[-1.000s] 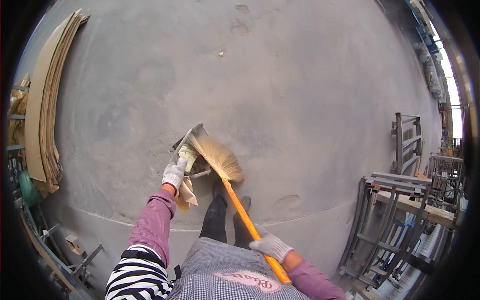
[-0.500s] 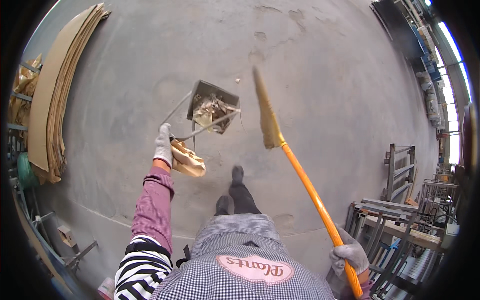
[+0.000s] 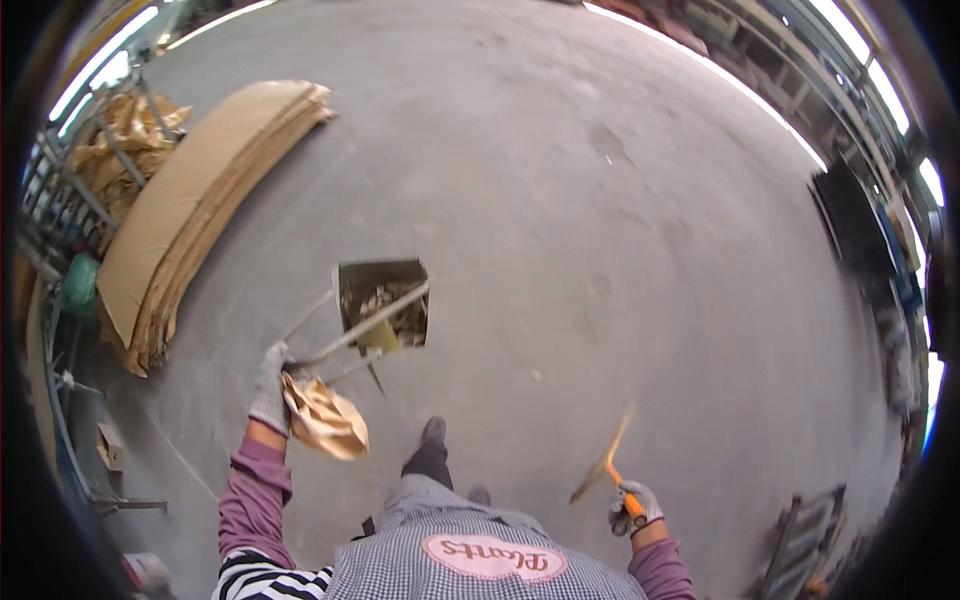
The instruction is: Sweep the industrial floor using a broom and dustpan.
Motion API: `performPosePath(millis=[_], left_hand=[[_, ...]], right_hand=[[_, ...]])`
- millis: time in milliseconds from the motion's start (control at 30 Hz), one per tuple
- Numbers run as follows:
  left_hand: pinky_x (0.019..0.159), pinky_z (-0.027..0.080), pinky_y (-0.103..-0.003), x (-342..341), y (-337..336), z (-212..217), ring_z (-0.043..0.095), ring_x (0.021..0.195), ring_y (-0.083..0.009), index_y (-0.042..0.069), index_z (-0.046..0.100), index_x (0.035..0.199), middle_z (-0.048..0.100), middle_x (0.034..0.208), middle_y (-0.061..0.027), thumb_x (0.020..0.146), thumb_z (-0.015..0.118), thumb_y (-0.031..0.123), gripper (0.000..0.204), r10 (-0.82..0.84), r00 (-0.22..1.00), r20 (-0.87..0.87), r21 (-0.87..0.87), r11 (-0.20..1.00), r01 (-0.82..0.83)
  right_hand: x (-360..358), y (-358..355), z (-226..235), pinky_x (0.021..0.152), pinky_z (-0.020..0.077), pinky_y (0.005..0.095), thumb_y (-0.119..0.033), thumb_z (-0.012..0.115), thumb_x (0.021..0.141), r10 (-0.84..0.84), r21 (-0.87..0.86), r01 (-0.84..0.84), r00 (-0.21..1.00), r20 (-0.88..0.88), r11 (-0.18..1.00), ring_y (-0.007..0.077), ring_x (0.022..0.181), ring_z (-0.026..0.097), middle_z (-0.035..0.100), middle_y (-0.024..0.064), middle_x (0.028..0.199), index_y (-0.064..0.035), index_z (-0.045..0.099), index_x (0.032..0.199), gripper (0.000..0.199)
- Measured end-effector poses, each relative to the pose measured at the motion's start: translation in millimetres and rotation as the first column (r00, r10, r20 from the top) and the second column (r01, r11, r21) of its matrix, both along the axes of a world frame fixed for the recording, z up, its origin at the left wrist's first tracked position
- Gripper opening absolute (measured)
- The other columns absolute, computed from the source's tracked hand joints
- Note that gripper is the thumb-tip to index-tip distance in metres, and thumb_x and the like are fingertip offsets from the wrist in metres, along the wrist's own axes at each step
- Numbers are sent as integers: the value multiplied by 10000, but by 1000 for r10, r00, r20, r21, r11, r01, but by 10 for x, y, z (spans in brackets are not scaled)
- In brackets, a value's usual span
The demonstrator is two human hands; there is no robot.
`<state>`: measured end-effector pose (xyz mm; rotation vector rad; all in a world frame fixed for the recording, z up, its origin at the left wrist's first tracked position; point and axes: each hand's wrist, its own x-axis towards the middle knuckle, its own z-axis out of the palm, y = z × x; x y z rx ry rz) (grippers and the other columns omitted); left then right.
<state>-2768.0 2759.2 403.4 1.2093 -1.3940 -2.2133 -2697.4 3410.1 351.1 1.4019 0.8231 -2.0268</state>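
Note:
My left hand (image 3: 268,388), in a grey work glove, is closed on the handle of a long-handled dustpan (image 3: 378,272). Scraps of brown and pale debris (image 3: 385,305) lie in the pan, which hangs ahead of me at the left. Crumpled brown paper (image 3: 328,420) is bunched against the same hand, just below the handle. At the lower right my right hand (image 3: 635,508), also gloved, grips the orange handle of a broom (image 3: 613,472). The broom points away from me, strongly foreshortened, and its head is blurred.
A stack of bent cardboard sheets (image 3: 200,210) leans at the left, beside a metal rack with brown wrapping paper (image 3: 130,140) and a green roll (image 3: 80,290). Metal frames (image 3: 805,540) stand at lower right. Dark panels (image 3: 850,220) line the right side. Grey concrete floor (image 3: 560,250) stretches ahead.
The broom has swung from lying long across the view to pointing away, foreshortened. My view has shifted; the cardboard stack now sits farther in. My feet have stepped. Both hands keep their holds.

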Motion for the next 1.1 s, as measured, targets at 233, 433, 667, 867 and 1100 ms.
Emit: performPosePath(millis=[233, 433, 667, 867, 1100], left_hand=[[628, 550, -390, -533, -575, -223, 629, 732, -267, 57, 575, 1076, 623, 895, -122, 854, 521, 519, 515, 11, 1000, 24, 219, 976, -16], [645, 538, -417, -1250, -1528, -569, 613, 659, -282, 53, 573, 1012, 620, 831, -126, 814, 544, 550, 536, 60, 993, 103, 235, 969, -83], [693, 504, -394, -1742, -1564, -714, 553, 737, -286, 92, 541, 934, 548, 814, -104, 779, 561, 595, 528, 333, 930, 158, 214, 908, -361], [686, 497, -405, -2536, -1558, -259, 549, 795, -253, 93, 524, 957, 525, 839, -112, 786, 573, 571, 510, 376, 900, 221, 172, 893, -415], [539, 487, -360, -4051, -1972, -389, 547, 589, -227, 104, 497, 870, 501, 677, -52, 754, 631, 537, 467, 378, 873, 308, 85, 903, -421]], right_hand=[[-1335, -155, -1521, 416, 426, 291, -129, 525, 865, -136, -75, 142, 988, 77, 987, 159, 406, 432, 442, 15, 527, -115, 422, 671, 219], [-2711, -1132, -1064, 448, 416, 288, -132, 535, 864, 1, 133, 10, 997, -80, 991, 180, 455, 447, 449, 36, 544, -83, 466, 705, 181], [-4818, -1097, -1008, 437, 406, 319, -220, 541, 871, 70, -251, -119, 978, -196, 960, 201, 436, 449, 481, 46, 562, -81, 472, 699, 232], [-7209, -1909, -452, 427, 440, 232, -188, 547, 870, 196, -375, -271, 954, -225, 887, 106, 450, 483, 488, -14, 602, -75, 472, 747, 183], [-9330, -2393, -266, 431, 435, 221, -150, 553, 875, 59, -491, -151, 979, -197, 858, 83, 437, 452, 484, -35, 582, -93, 464, 757, 158]])
